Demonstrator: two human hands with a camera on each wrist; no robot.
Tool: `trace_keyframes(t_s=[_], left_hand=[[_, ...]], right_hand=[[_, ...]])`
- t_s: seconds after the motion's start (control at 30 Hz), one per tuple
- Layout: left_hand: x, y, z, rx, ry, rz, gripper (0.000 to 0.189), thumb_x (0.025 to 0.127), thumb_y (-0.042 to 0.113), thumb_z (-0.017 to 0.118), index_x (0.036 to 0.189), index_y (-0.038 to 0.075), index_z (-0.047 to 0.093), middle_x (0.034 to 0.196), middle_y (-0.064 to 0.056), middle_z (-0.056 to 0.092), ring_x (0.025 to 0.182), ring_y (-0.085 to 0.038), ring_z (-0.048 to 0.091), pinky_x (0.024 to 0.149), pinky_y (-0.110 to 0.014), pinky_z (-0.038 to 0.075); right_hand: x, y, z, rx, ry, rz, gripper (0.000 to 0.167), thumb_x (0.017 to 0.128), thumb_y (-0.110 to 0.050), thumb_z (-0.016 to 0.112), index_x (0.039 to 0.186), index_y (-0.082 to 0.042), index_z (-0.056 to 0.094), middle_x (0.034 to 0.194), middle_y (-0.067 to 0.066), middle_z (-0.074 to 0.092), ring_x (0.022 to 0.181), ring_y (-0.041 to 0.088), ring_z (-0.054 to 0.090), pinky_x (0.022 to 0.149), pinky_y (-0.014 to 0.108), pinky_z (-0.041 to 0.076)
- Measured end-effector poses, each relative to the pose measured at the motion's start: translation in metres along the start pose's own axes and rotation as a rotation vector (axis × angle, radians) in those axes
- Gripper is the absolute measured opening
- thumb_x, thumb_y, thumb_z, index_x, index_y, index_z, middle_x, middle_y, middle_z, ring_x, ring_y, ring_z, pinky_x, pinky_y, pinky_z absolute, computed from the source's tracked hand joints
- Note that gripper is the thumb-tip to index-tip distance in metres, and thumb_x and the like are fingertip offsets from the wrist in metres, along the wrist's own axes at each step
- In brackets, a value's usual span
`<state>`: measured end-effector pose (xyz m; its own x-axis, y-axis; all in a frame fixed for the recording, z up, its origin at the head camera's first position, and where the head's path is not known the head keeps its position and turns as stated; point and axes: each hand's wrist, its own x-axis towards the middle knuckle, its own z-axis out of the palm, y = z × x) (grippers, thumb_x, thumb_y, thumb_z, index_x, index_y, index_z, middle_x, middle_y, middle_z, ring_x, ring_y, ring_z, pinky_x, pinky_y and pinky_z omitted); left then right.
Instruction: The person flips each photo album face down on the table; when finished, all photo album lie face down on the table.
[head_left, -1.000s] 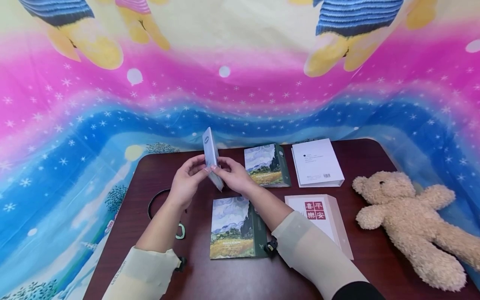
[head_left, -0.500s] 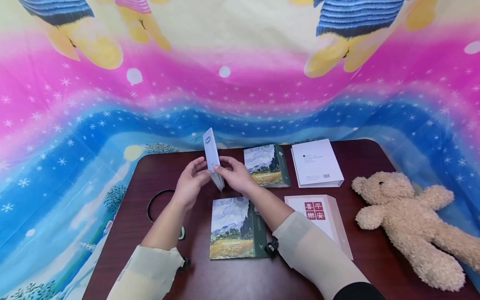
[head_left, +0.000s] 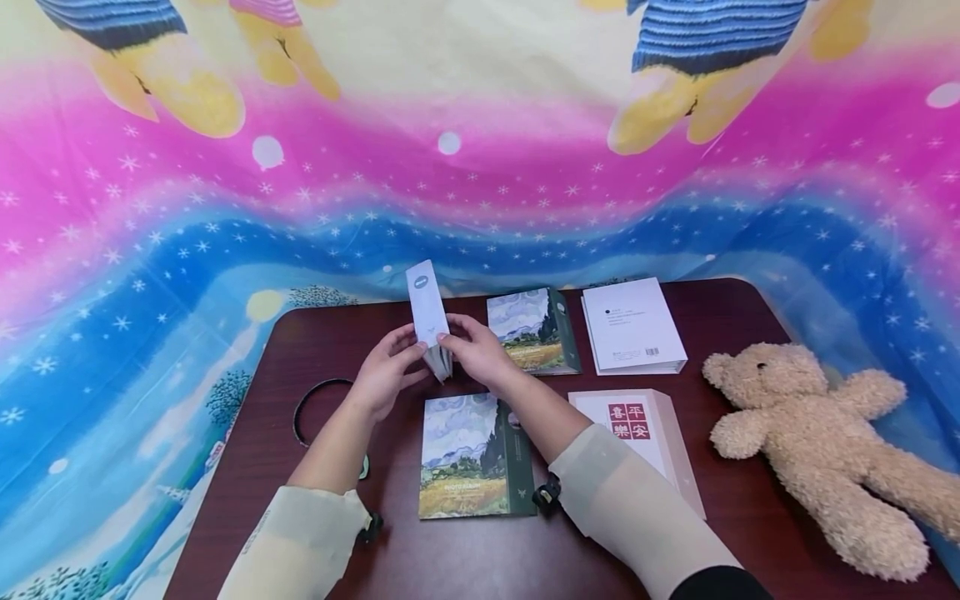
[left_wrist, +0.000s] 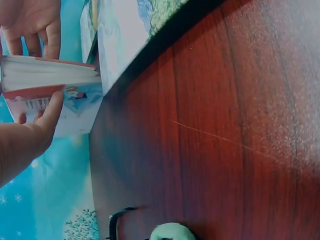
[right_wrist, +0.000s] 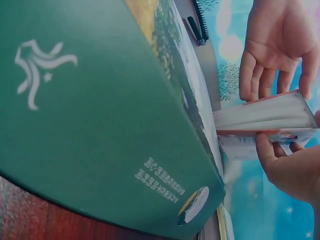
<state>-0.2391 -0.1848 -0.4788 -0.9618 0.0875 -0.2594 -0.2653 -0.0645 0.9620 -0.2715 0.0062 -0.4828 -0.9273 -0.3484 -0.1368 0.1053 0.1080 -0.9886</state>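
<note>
A thick photo album [head_left: 427, 304] with a white spine stands upright between my two hands above the table's far side, spine facing me. My left hand [head_left: 386, 371] grips its left side near the bottom, thumb by the spine. From the right, my right hand [head_left: 480, 354] holds it, thumb on the spine and fingers along the cover. The left wrist view shows the album's page edges [left_wrist: 45, 75] and a red-and-white cover with a small picture. Nearer me lies a green-spined photo album [head_left: 461, 458] with a landscape painting.
Another painted album [head_left: 528, 329] and a white album [head_left: 636, 325] lie at the back. A white album with red characters [head_left: 626, 421] is partly under my right forearm. A teddy bear [head_left: 810, 442] lies right; a black headband [head_left: 300, 412] and mint-green item [head_left: 365, 468] lie left.
The held album has turned so that more of its white spine faces me, and it sits slightly lower. My left hand's grip shifted a little to the right. Everything else stays put.
</note>
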Motion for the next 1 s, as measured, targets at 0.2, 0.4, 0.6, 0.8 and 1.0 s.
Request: trace_keyframes(t_s=[0.2, 0.4, 0.6, 0.8, 1.0], left_hand=[[0.004, -0.005, -0.002, -0.019, -0.039, -0.038, 0.069, 0.104, 0.028, 0.064, 0.161, 0.008, 0.031, 0.155, -0.016, 0.042, 0.146, -0.031, 0.04, 0.11, -0.057, 0.043], [0.01, -0.012, -0.005, -0.053, -0.087, -0.071, 0.075, 0.103, 0.035, 0.067, 0.161, 0.007, 0.029, 0.156, -0.015, 0.042, 0.146, -0.033, 0.041, 0.113, -0.058, 0.041], [0.013, -0.016, -0.006, -0.072, -0.111, -0.088, 0.082, 0.1, 0.041, 0.069, 0.162, 0.008, 0.028, 0.156, -0.016, 0.044, 0.146, -0.033, 0.041, 0.113, -0.06, 0.038], [0.019, -0.018, -0.004, -0.07, -0.099, -0.1, 0.077, 0.1, 0.042, 0.069, 0.159, 0.008, 0.033, 0.155, -0.014, 0.045, 0.147, -0.032, 0.038, 0.114, -0.061, 0.037], [0.021, -0.021, -0.003, -0.069, -0.101, -0.11, 0.075, 0.101, 0.043, 0.068, 0.159, 0.01, 0.034, 0.157, -0.013, 0.042, 0.15, -0.032, 0.032, 0.117, -0.06, 0.033]], right_hand=[[0.001, 0.004, -0.002, 0.05, -0.015, 0.02, 0.056, 0.105, -0.025, 0.061, 0.157, -0.016, 0.044, 0.151, 0.009, 0.053, 0.135, 0.028, 0.054, 0.111, 0.055, 0.044], [0.004, 0.008, -0.005, 0.08, -0.028, 0.015, 0.058, 0.106, -0.022, 0.059, 0.161, -0.019, 0.04, 0.154, 0.009, 0.051, 0.137, 0.028, 0.053, 0.111, 0.055, 0.044], [0.003, 0.007, -0.008, 0.08, -0.026, 0.015, 0.061, 0.107, -0.021, 0.058, 0.163, -0.028, 0.036, 0.154, 0.008, 0.05, 0.139, 0.027, 0.051, 0.111, 0.056, 0.043], [0.003, 0.005, -0.012, 0.066, 0.005, 0.028, 0.062, 0.107, -0.018, 0.058, 0.163, -0.029, 0.035, 0.162, 0.005, 0.043, 0.14, 0.027, 0.05, 0.109, 0.053, 0.047], [0.004, 0.007, -0.015, 0.061, 0.011, 0.031, 0.061, 0.106, -0.017, 0.058, 0.163, -0.029, 0.036, 0.161, 0.004, 0.044, 0.14, 0.026, 0.051, 0.107, 0.049, 0.049]])
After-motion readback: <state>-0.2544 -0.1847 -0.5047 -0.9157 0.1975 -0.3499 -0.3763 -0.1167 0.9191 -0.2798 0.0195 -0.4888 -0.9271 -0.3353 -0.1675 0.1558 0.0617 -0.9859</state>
